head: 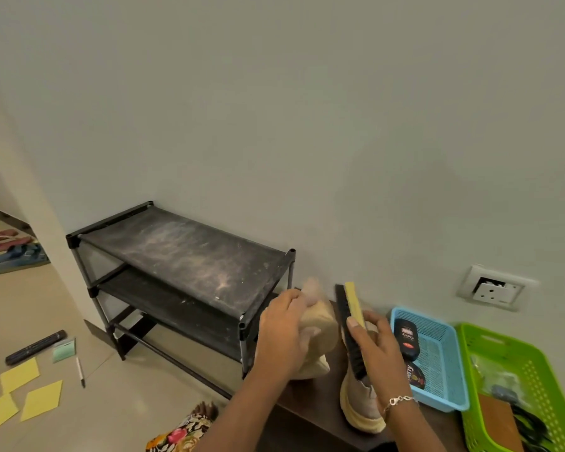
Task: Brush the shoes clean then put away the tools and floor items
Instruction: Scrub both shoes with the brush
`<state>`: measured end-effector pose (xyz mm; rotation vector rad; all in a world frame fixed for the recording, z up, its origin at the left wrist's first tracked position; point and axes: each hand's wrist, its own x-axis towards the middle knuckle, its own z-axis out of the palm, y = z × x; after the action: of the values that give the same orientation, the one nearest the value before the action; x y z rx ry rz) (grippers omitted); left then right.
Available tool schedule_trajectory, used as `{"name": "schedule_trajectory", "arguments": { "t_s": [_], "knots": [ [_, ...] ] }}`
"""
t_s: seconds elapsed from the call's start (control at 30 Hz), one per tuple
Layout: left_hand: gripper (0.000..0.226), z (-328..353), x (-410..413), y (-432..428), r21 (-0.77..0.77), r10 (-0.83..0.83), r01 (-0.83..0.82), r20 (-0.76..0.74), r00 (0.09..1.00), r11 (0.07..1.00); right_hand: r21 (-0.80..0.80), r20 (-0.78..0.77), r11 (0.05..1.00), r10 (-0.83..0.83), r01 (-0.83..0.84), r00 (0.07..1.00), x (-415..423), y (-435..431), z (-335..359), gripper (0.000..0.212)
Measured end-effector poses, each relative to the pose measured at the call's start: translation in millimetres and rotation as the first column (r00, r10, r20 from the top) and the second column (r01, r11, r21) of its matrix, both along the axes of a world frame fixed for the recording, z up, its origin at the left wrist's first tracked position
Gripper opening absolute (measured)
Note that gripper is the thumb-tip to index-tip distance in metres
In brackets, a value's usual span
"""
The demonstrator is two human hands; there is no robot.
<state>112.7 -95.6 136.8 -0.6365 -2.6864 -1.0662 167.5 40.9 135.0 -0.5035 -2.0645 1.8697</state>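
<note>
Cloth and plastic
The shoe rack (190, 246) is shelved in dusty matt black cloth; soft matt fabric is seen on the beige shoe (320, 322); the blue basket (444, 363) and green basket (535, 370) are moulded in perforated plastic

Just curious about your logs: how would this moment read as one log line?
step: brushing shoes | left hand: holds beige shoe | right hand: holds brush | second shoe: on bench

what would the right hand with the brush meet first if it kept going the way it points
Probably the beige fabric shoe held by the left hand; the yellow-backed black-bristled brush in the right hand faces it, though the gap in depth is unclear.
</note>
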Motion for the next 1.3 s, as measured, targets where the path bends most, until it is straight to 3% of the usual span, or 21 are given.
{"name": "schedule_trajectory", "arguments": {
  "t_s": [0.1, 0.17, 0.3, 0.37, 0.5, 0.63, 0.73, 0.87, 0.93, 1.0, 1.13, 1.3],
  "knots": [
    [0.036, -5.1, -2.5, 1.5, 0.051, 0.014, -0.012, -0.04, 0.999, 0.999, 0.359, -0.034, 0.929, 0.106, -0.087, 0.994, 5.8, -15.8, 4.6, 0.025],
    [0.031, -5.3, -3.1, -0.8, 0.054, 0.057, -0.056, -0.025, 0.998, 0.997, 0.503, -0.025, 0.859, 0.121, -0.092, 0.992, 7.8, -19.3, -0.7, 0.029],
    [0.033, -1.6, -6.0, -13.9, 0.109, 0.09, -0.097, 0.063, 0.994, 0.989, 0.276, 0.192, 0.957, 0.04, -0.094, 0.981, 3.6, -4.9, -12.4, 0.028],
    [0.032, 2.6, -9.6, -17.9, 0.115, 0.08, -0.092, 0.1, 0.992, 0.989, 0.246, 0.172, 0.966, 0.042, -0.084, 0.984, 2.8, -12.9, -14.0, 0.022],
    [0.03, 9.0, -12.2, -22.9, 0.062, 0.071, -0.077, 0.101, 0.992, 0.995, 0.339, 0.045, 0.934, 0.104, -0.113, 0.994, 0.4, -34.1, -13.8, 0.029],
    [0.038, 6.5, -13.5, -35.5, -0.047, 0.07, -0.069, 0.028, 0.997, 0.997, 0.001, 0.192, 0.998, 0.059, -0.06, 0.98, -3.8, -29.8, -44.0, 0.019],
    [0.048, -1.0, -10.4, -40.2, -0.17, 0.06, -0.062, -0.017, 0.998, 0.984, -0.182, 0.188, 0.982, 0.08, -0.045, 0.979, -6.0, -47.5, -53.6, 0.02],
    [0.062, -8.5, -6.0, -42.4, -0.096, 0.086, -0.089, -0.043, 0.995, 0.991, 0.024, -0.004, 0.991, 0.135, -0.134, 0.991, -14.9, -75.4, -42.0, 0.021],
    [0.055, -17.4, -7.6, -44.8, -0.087, 0.139, -0.144, -0.059, 0.989, 0.986, 0.085, -0.01, 0.989, 0.124, -0.122, 0.992, -16.6, -81.4, -48.3, 0.022],
    [0.044, -23.7, -9.3, -45.9, -0.107, 0.165, -0.173, -0.077, 0.983, 0.979, 0.007, 0.057, 0.997, 0.08, -0.081, 0.995, -16.5, -81.5, -61.6, 0.023],
    [0.048, -28.7, -13.6, -46.4, -0.108, 0.209, -0.218, -0.087, 0.974, 0.97, -0.154, 0.255, 0.988, 0.017, 0.023, 0.967, -17.9, -78.4, -91.7, 0.034],
    [0.05, -30.0, -18.6, -41.1, -0.064, 0.26, -0.264, -0.062, 0.964, 0.962, -0.077, 0.072, 0.997, 0.032, -0.026, 0.997, -25.8, -96.0, -71.3, 0.021]
  ]
}}
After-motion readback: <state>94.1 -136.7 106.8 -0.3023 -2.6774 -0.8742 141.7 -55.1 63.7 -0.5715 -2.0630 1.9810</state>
